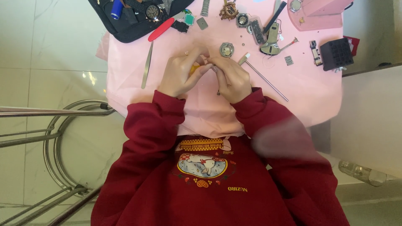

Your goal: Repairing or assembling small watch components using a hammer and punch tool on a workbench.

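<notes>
Yellow small part (pixel 193 69) sits pinched between the curled fingers of the left hand (pixel 181 75); the right hand (pixel 231 79) closes fingertips against it.

The person wears a dark red sweatshirt (pixel 217 196) that fills the lower middle of the frame. Its long sleeves end in ribbed cuffs, the left cuff (pixel 169 102) and the right cuff (pixel 249 102) sitting just below centre. The chest carries a printed oval picture (pixel 203 164) of a white cartoon figure under a yellow chequered banner, with small yellow lettering beside it. The left hand (pixel 182 73) and right hand (pixel 230 77) are bare.
</notes>
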